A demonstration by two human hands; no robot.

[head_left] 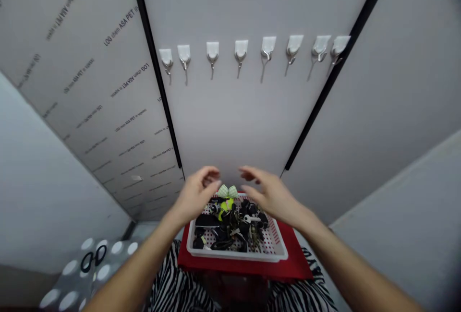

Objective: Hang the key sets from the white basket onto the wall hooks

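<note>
A white perforated basket [275,252] sits on a red surface [298,264] below me, filled with several dark keys and key fobs [234,228], one yellow-green tag [226,205] and a green checked bow [227,190]. My left hand [196,194] hovers above the basket's far left side, fingers curled loosely and apart, holding nothing. My right hand [270,194] hovers over the far right side, fingers spread, empty. Neither hand touches the keys.
A row of several white adhesive hooks [239,53] with metal prongs is fixed to the grey wall panel ahead, all bare. Black seams [158,77] divide the panels. Zebra-striped fabric [180,288] lies under the red surface, and a dotted grey cloth [90,264] lies at lower left.
</note>
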